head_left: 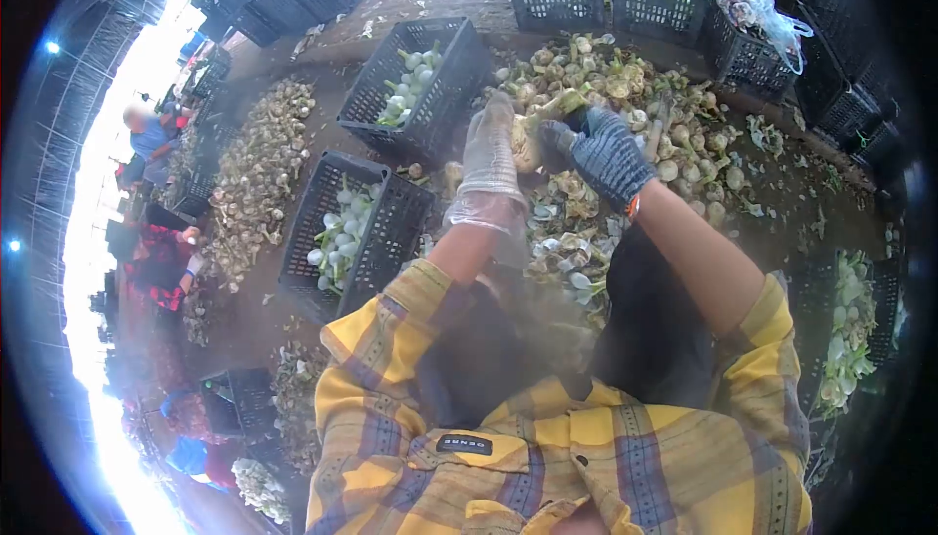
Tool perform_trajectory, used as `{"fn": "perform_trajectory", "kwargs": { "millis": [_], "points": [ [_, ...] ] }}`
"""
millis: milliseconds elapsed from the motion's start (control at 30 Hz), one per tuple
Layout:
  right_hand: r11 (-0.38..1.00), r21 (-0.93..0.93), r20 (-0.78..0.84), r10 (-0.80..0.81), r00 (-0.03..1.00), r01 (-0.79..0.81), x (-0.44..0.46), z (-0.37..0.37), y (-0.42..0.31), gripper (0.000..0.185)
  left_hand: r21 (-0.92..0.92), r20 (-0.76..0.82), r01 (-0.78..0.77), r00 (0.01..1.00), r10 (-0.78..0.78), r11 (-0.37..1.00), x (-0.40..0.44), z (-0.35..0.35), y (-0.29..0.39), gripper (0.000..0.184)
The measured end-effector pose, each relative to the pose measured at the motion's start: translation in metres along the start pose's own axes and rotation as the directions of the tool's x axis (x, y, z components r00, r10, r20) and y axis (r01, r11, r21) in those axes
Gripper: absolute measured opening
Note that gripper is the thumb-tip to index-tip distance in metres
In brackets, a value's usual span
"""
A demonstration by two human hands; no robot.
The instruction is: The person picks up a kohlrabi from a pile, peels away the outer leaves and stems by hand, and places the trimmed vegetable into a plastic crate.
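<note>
Grip of the left hand (495,144), in a pale glove, is closed around a bulb (527,148), whose thick stem (561,104) slants up toward the other hand. The right hand (604,147), in a grey knitted glove, lies just beside the bulb with its fingers bent; whether its grip holds anything cannot be told. The held bulb is raised in front of the wearer, between the two hands and above the near edge of a heap of untrimmed bulbs (689,149). Loose peelings (562,254) lie below the hands, between the wearer's knees. To the left stand two black crates, a farther one (464,66) and a nearer one (396,227), each containing white bulbs with short green stems. Beyond the heap, two more crates (555,9) (662,13) stand side by side; to their right, a plastic bag (779,32) rests on another. At far left, a long pile of bulbs (256,178) covers part of the floor (342,335), with a person in blue (149,136) and a person in a red-checked top (159,266) beyond it.
</note>
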State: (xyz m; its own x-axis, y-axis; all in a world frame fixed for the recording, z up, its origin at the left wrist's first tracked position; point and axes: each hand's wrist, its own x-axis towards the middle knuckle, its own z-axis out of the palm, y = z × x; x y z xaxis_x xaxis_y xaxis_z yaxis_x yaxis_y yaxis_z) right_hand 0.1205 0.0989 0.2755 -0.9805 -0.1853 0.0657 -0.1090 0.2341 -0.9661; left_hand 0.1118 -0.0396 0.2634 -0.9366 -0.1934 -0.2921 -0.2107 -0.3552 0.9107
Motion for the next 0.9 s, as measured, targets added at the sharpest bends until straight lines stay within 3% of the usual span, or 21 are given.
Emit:
{"fn": "perform_trajectory", "kwargs": {
  "millis": [267, 333, 400, 500, 533, 633, 733, 767, 833, 867, 900],
  "points": [
    [0.954, -0.282, 0.022, -0.095, 0.995, 0.097, -0.008, 0.042, 0.045, 0.028, -0.145, -0.043, 0.085, 0.995, -0.092, 0.986, 0.007, -0.044, -0.045, 0.032],
    [0.994, -0.105, 0.014, 0.016, 1.000, -0.015, -0.010, 0.051, 0.047, 0.029, -0.118, 0.000, 0.074, 0.997, -0.075, 0.990, 0.014, -0.056, -0.058, 0.032],
    [0.982, 0.080, 0.066, 0.168, 0.984, -0.173, -0.005, 0.053, 0.049, 0.031, -0.166, 0.016, 0.235, 0.972, -0.235, 0.958, 0.014, -0.059, -0.053, 0.034],
    [0.978, -0.186, 0.047, 0.104, 0.993, -0.094, 0.000, 0.059, 0.061, 0.029, -0.153, -0.078, 0.374, 0.918, -0.389, 0.915, 0.013, -0.058, -0.044, 0.035],
    [0.962, -0.268, 0.032, 0.063, 0.997, -0.052, -0.001, 0.060, 0.058, 0.029, -0.191, -0.017, 0.416, 0.904, -0.427, 0.889, 0.016, -0.062, -0.046, 0.036],
    [0.950, -0.296, -0.022, -0.109, 0.994, 0.098, 0.000, 0.068, 0.073, 0.026, -0.258, 0.115, 0.519, 0.854, -0.507, 0.815, 0.024, -0.072, -0.050, 0.042],
    [0.990, -0.076, -0.038, 0.118, 0.992, -0.120, 0.002, 0.069, 0.070, 0.022, -0.177, 0.167, 0.577, 0.816, -0.553, 0.798, 0.023, -0.078, -0.054, 0.048],
    [0.981, -0.161, -0.067, 0.097, 0.993, -0.106, 0.006, 0.066, 0.086, 0.021, -0.151, 0.125, 0.502, 0.865, -0.487, 0.852, 0.006, -0.068, -0.042, 0.055],
    [0.981, -0.160, -0.056, 0.104, 0.993, -0.111, 0.008, 0.062, 0.092, 0.024, 0.098, 0.006, 0.053, 0.999, -0.053, 0.994, -0.009, -0.057, -0.058, 0.062],
    [0.981, -0.160, -0.049, 0.106, 0.993, -0.113, 0.008, 0.061, 0.090, 0.025, 0.234, -0.007, -0.177, 0.983, 0.184, 0.956, -0.013, -0.053, -0.062, 0.067],
    [0.944, -0.312, -0.092, 0.081, 0.993, -0.106, 0.005, 0.060, 0.085, 0.027, 0.185, 0.006, -0.082, 0.997, 0.082, 0.979, -0.013, -0.053, -0.061, 0.067]
  ]
}}
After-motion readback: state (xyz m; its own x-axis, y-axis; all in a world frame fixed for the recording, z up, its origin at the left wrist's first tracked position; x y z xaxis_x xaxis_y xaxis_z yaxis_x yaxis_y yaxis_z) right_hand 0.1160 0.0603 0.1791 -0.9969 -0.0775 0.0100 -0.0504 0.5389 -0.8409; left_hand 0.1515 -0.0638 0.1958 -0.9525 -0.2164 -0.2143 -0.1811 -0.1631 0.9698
